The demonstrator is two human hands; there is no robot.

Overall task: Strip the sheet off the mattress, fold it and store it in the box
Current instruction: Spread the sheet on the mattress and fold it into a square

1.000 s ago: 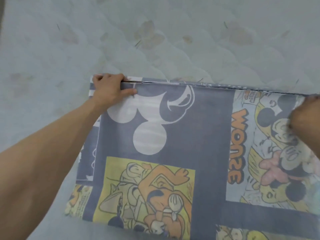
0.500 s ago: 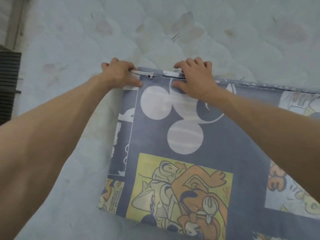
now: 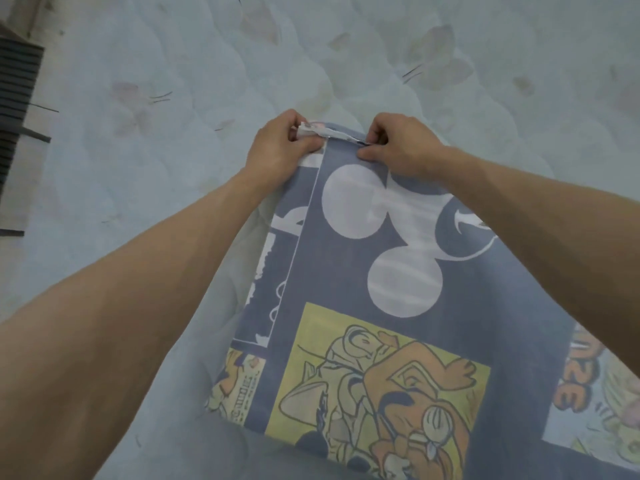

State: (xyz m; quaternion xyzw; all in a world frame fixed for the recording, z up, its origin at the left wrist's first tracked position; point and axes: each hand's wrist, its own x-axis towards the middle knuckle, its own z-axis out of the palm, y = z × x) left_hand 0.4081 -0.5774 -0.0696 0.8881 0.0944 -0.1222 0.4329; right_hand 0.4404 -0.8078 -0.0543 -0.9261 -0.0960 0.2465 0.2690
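Head view looks down at your two hands on the sheet (image 3: 391, 334), which lies folded flat on the bare quilted mattress (image 3: 173, 81). Your left hand (image 3: 280, 147) pinches the sheet's far left corner, thumb on top and fingers curled over the bunched edge. Your right hand (image 3: 398, 147) grips the same far edge just beside the left one, thumb pressed onto the cloth and fingers curled over the hem. A short strip of rumpled edge shows between the two hands. The sheet's blue cartoon panels spread from the far edge toward you. Left of the sheet, past the mattress edge, stands a dark slatted thing (image 3: 15, 98).
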